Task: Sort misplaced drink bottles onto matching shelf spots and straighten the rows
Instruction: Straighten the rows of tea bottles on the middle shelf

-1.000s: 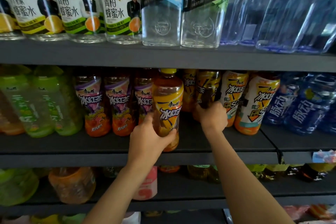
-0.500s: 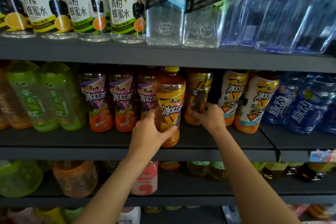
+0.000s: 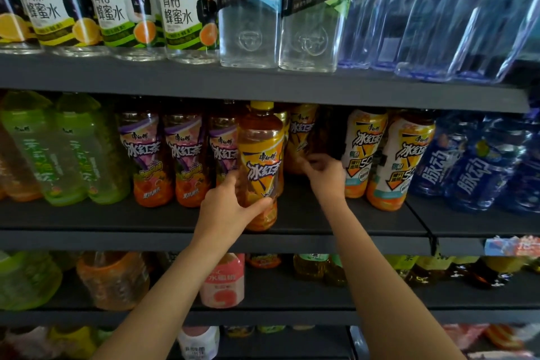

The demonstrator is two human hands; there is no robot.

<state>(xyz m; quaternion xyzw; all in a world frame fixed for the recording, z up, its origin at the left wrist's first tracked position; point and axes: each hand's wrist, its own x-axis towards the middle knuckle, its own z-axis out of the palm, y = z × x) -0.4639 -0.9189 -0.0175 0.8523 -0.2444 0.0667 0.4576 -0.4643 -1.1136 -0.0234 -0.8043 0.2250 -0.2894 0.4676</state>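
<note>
While my left grip [image 3: 230, 207] clasped the yellow-capped iced tea bottle [image 3: 261, 164] upright at the middle shelf [image 3: 336, 219] front, my right grip [image 3: 324, 174], at three o'clock, pinched the rear iced tea bottle [image 3: 301, 137].

The right hand [image 3: 324, 174] now sits lower on the rear orange tea bottle [image 3: 301, 137], fingers loosened from a full grip; that bottle now stands further left, behind the front one [image 3: 261, 164].

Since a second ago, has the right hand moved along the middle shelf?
Yes. The right hand has slid leftward, away from the white-labelled tea bottle, drawing the back orange bottle toward the front bottle.
</note>
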